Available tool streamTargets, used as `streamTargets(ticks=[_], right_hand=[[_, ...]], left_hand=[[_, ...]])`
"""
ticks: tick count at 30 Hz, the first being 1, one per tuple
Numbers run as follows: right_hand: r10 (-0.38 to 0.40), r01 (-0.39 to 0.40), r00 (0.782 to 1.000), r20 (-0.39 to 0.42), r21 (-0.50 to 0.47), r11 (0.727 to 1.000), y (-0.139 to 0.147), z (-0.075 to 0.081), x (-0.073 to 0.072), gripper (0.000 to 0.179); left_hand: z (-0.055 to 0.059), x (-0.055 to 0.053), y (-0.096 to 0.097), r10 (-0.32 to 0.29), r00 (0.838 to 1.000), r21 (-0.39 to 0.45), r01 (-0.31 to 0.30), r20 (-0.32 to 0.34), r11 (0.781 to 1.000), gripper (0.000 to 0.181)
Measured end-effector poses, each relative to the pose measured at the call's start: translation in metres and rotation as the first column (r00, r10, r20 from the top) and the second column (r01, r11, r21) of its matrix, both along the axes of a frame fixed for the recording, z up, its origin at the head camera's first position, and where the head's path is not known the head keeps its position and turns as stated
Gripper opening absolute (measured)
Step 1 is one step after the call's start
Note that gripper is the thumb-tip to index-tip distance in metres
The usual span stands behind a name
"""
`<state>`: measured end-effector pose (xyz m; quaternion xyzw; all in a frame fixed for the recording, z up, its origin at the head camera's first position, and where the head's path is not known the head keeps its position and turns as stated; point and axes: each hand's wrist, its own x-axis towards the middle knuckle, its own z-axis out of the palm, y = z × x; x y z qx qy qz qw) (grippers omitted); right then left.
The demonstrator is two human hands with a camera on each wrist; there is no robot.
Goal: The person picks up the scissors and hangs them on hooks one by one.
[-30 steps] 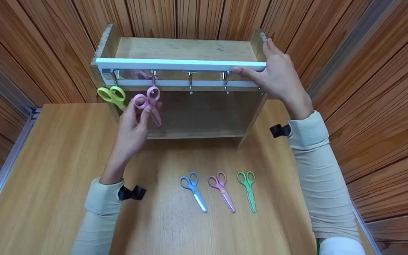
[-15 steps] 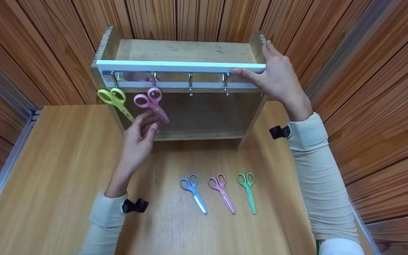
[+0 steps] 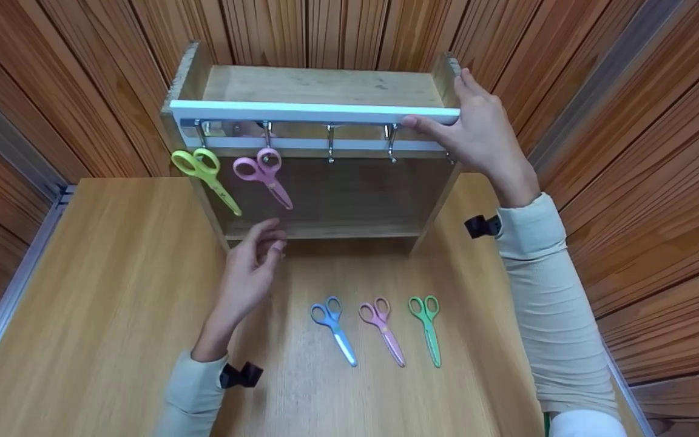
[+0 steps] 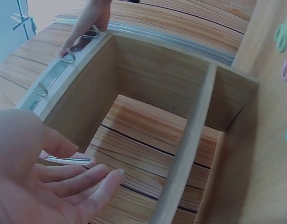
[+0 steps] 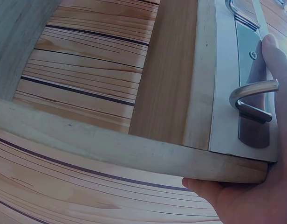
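Nothing is held by the left hand point(image 3: 249, 273), poised left of centre with fingers loosely bent, just below the hanging pair! Yellow scissors point(image 3: 209, 177) and pink scissors point(image 3: 263, 173) are hung from the white hook rail point(image 3: 313, 111), upper left. At upper right, the wooden shelf point(image 3: 319, 85) is gripped at its corner by the right hand point(image 3: 486, 130). Lower centre, blue scissors point(image 3: 332, 326), mauve scissors point(image 3: 380, 323) and green scissors point(image 3: 428, 325) are lined up on the table point(image 3: 125, 303).

Soft shadows, hazy wrist views, tabletop point(image 3: 289, 388) sheen
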<state>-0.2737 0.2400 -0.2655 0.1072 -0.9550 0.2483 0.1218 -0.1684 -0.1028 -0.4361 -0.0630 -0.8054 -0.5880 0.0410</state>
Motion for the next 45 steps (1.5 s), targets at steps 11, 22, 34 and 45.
streamTargets(ticks=[11,22,34,45], right_hand=[[-0.012,0.012,1.000,0.027,0.003,1.000,0.000,-0.001,0.001,0.124],[-0.020,0.020,1.000,0.008,0.005,1.000,0.002,0.001,0.001,0.123],[-0.005,0.006,1.000,-0.013,0.009,1.000,0.001,0.001,0.000,0.125],[-0.011,0.011,1.000,-0.002,-0.006,1.000,0.000,-0.002,-0.001,0.123]], left_hand=[[-0.025,0.025,0.017,-0.004,1.000,-0.324,0.006,0.008,0.946,0.041],[-0.061,0.045,0.052,0.056,0.997,-0.455,-0.025,0.054,0.890,0.059],[-0.111,0.067,0.088,0.077,0.996,-0.628,-0.081,-0.034,0.774,0.073],[-0.127,0.073,0.107,0.136,0.990,-0.749,-0.076,0.019,0.659,0.088]])
